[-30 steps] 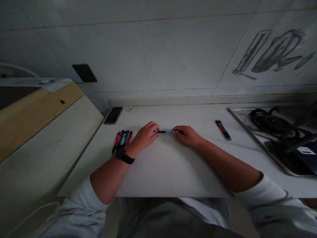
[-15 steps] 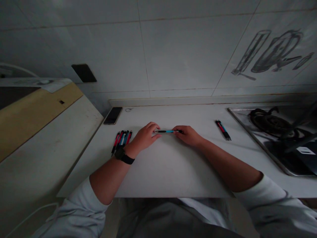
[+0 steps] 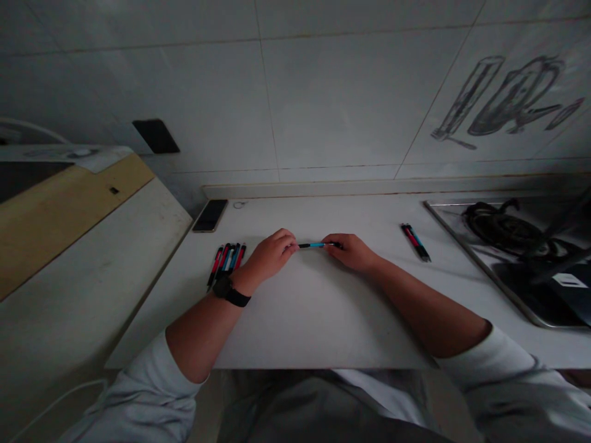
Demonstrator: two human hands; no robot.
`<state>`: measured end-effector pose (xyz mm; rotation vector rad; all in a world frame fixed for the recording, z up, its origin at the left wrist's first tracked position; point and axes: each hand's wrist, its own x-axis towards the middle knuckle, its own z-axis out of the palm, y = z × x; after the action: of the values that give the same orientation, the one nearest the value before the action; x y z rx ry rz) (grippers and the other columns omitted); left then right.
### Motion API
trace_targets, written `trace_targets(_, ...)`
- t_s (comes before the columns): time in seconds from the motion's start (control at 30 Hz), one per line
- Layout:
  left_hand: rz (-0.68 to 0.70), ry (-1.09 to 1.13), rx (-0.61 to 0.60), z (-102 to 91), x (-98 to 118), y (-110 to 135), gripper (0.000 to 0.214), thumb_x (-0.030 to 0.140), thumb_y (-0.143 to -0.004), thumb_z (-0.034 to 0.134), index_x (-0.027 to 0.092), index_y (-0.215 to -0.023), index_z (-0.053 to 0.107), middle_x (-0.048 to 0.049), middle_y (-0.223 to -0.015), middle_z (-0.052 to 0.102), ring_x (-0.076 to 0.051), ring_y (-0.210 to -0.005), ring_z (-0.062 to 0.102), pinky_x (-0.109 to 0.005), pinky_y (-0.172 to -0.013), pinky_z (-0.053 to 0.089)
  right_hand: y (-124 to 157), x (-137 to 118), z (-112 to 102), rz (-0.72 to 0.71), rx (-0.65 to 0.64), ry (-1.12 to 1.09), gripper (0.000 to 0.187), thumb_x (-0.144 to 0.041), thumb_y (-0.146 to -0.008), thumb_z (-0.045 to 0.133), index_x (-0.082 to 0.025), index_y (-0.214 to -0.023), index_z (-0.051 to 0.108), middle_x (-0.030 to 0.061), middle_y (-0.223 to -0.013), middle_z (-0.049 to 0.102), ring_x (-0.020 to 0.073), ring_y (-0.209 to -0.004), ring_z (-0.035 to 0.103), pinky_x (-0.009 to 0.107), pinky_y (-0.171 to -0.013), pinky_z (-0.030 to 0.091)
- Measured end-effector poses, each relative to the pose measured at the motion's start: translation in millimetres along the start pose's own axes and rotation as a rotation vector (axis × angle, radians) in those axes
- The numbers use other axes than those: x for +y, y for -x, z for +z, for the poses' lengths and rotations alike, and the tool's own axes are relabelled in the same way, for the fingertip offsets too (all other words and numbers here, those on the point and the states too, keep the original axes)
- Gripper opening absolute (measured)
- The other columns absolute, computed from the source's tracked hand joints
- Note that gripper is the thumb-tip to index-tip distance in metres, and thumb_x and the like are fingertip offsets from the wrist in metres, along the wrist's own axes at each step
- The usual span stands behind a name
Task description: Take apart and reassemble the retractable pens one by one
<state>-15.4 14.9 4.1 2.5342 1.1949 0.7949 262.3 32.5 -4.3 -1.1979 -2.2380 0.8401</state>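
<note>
A blue and black pen point(image 3: 316, 245) lies level between my two hands, just over the white counter. My left hand point(image 3: 276, 251) pinches its black tip end, and the fingers hide the point. The other end is gripped by my right hand point(image 3: 349, 251), with a bit of black sticking out past the fingers. Beside my left wrist, several red, blue and black pens point(image 3: 227, 261) lie side by side. Off to the right of my right hand rest a few more pens point(image 3: 415, 242), red, blue and black.
A phone point(image 3: 210, 215) lies at the counter's back left, near a small ring point(image 3: 240, 204). The gas stove point(image 3: 480, 264) borders the counter on the right. A pale cabinet-like box point(image 3: 92, 258) stands along the left side. Behind the counter point(image 3: 323, 326) rises a tiled wall.
My left thumb and fingers have closed on the pen's tip, which showed between them before. My right hand has stayed in place with the pen.
</note>
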Motion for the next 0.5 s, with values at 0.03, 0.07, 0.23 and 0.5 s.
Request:
trace_targets(0.03, -0.005, 0.002, -0.013, -0.4, 0, 0, 0.014, 0.023, -0.103, 0.053, 0.019, -0.097, 0.065, -0.0062, -0.107, 0.065, -0.020, -0.098, 0.064, -0.036, -0.091, 0.053, 0, 1, -1, 0.001, -0.002, 0.009, 0.032, -0.037, -0.096, 0.053, -0.017, -0.107, 0.075, 0.0029, -0.078, 0.067, 0.0144, -0.066, 0.052, 0.027, -0.065, 0.038)
trace_targets(0.07, -0.010, 0.002, -0.023, -0.6, 0, -1, 0.016, 0.023, -0.103, 0.052, 0.019, -0.096, 0.065, -0.0060, -0.106, 0.065, -0.020, -0.098, 0.064, -0.036, -0.091, 0.053, 0, 1, -1, -0.001, -0.003, 0.021, 0.031, -0.037, -0.096, 0.053, -0.018, -0.107, 0.075, 0.0031, -0.079, 0.068, 0.0146, -0.067, 0.053, 0.027, -0.066, 0.038)
trace_targets(0.23, -0.037, 0.005, -0.030, -0.3, -3, -1, 0.025, 0.015, -0.102, 0.044, 0.019, -0.089, 0.066, -0.0057, -0.103, 0.066, -0.020, -0.095, 0.064, -0.035, -0.089, 0.053, 0, 5, -7, -0.022, 0.024, 0.067, 0.031, -0.036, -0.095, 0.053, -0.019, -0.108, 0.075, 0.0044, -0.086, 0.071, 0.0157, -0.072, 0.057, 0.027, -0.069, 0.040)
trace_targets(0.5, -0.063, -0.021, -0.024, 1.6, -8, 0, 0.026, 0.018, -0.103, 0.045, 0.019, -0.088, 0.067, -0.0056, -0.100, 0.066, -0.020, -0.094, 0.064, -0.035, -0.088, 0.052, -2, 20, -26, 0.015, 0.048, 0.130, 0.028, -0.034, -0.093, 0.057, -0.023, -0.107, 0.079, 0.0063, -0.096, 0.075, 0.0186, -0.080, 0.062, 0.029, -0.074, 0.045)
